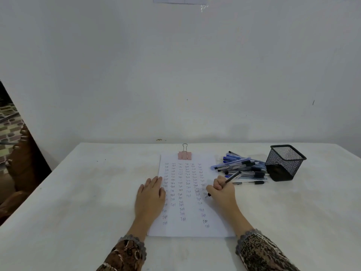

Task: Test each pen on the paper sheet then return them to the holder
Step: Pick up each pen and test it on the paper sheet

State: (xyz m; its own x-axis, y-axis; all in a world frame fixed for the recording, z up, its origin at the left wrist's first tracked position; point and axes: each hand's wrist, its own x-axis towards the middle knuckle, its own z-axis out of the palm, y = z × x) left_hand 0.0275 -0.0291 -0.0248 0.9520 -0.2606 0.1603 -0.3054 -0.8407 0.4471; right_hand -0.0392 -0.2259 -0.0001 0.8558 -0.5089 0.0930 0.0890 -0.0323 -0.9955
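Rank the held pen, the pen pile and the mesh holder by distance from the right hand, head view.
1. held pen: gripped in the right hand, tip at the paper sheet.
2. pen pile: on the table, just beyond and right of the hand.
3. mesh holder: farthest right, past the pile.

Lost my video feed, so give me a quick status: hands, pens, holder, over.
Left hand flat on paper sheet, right hand gripping a pen, tip at the sheet. Pen pile beside mesh holder, none sticking out. Nothing blocking.
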